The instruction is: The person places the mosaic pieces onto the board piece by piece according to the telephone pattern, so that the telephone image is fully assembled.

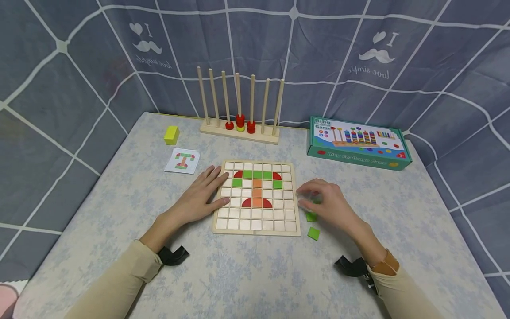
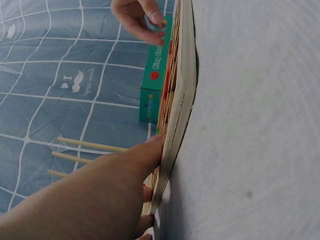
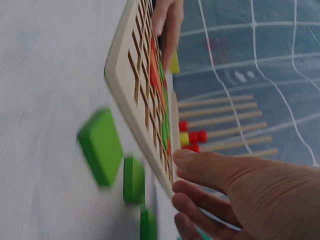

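A square wooden grid board (image 1: 256,232) lies on the table with green tiles (image 1: 258,174), orange tiles (image 1: 257,193) and red rounded tiles (image 1: 267,203) set in its cells. My left hand (image 1: 199,197) rests along the board's left edge, fingers and thumb spread onto it. Beside the board's right edge hovers my right hand (image 1: 328,201), its thumb and fingers apart and loosely bent, with nothing seen between them in the right wrist view. Loose green tiles (image 3: 101,147) lie below it on the cloth; the hand partly covers some of them in the head view.
A pattern card (image 1: 182,161) and a yellow block (image 1: 171,135) lie at the back left. Behind the board stands a wooden peg rack (image 1: 239,133) with red and yellow rings. A green game box (image 1: 358,141) sits at the back right, near the hanging curtain (image 1: 318,53).
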